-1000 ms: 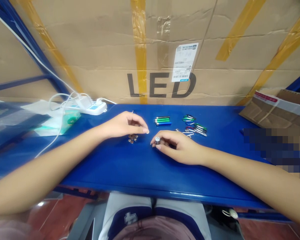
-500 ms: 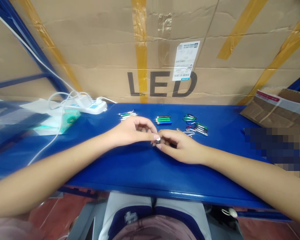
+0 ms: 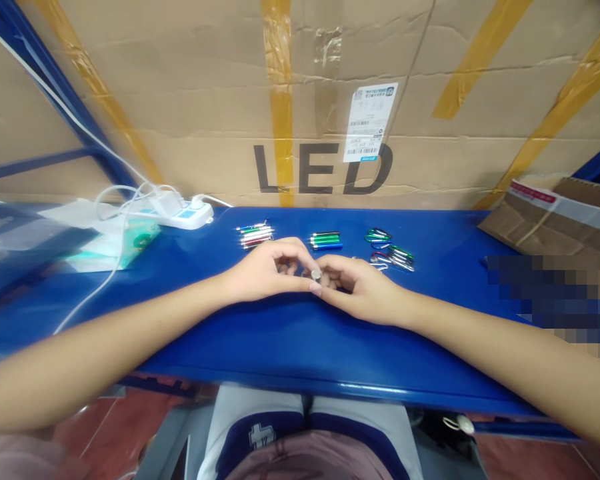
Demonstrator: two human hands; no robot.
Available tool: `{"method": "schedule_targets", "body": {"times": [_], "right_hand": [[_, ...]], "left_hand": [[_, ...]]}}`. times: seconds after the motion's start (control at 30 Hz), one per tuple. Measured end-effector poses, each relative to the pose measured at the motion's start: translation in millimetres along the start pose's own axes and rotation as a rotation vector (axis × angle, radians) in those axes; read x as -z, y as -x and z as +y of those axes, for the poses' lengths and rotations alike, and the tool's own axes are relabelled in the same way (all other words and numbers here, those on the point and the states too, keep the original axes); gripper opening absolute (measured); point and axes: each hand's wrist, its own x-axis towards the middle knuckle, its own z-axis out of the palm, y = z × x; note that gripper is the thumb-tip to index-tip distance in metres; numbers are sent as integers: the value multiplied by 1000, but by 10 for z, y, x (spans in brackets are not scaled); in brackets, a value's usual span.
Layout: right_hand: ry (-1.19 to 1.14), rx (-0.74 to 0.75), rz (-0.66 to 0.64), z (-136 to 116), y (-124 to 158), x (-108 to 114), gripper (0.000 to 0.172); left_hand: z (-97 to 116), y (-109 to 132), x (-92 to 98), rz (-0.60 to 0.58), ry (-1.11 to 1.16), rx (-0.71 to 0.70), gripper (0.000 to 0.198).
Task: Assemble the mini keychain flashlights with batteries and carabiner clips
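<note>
My two hands meet at the middle of the blue table [image 3: 260, 340]. My right hand [image 3: 360, 290] is closed around a small silver-capped cylinder [image 3: 316, 274], its round end facing up. My left hand [image 3: 267, 270] is curled beside it, fingertips pinched at the cylinder's cap; what they pinch is too small to make out. Behind my left hand lies a row of small coloured pen-like torches [image 3: 255, 235]. A second small bundle of green and blue tubes [image 3: 326, 241] lies behind the hands' meeting point.
A pile of coloured carabiner clips [image 3: 391, 252] lies right of the tubes. A white power strip [image 3: 183, 213] with cables and a tissue pack [image 3: 115, 241] sit at the left. A big "LED" carton [image 3: 325, 100] walls the back; an open carton [image 3: 550, 213] stands right.
My left hand left the small heap of button cells and moved right to join my right hand at the cylinder. The heap is now hidden under my left hand, and the row of torches is uncovered.
</note>
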Motion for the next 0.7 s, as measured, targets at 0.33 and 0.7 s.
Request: {"method": "schedule_targets", "body": {"times": [0.33,0.7], "right_hand": [[864,-204,144,-129,-17,508,9],[858,-418,69,12,-40,561,3]], "left_hand": [[11,7,-21,119,281,71,25],[-21,-4,-21,132,364,186,29]]}}
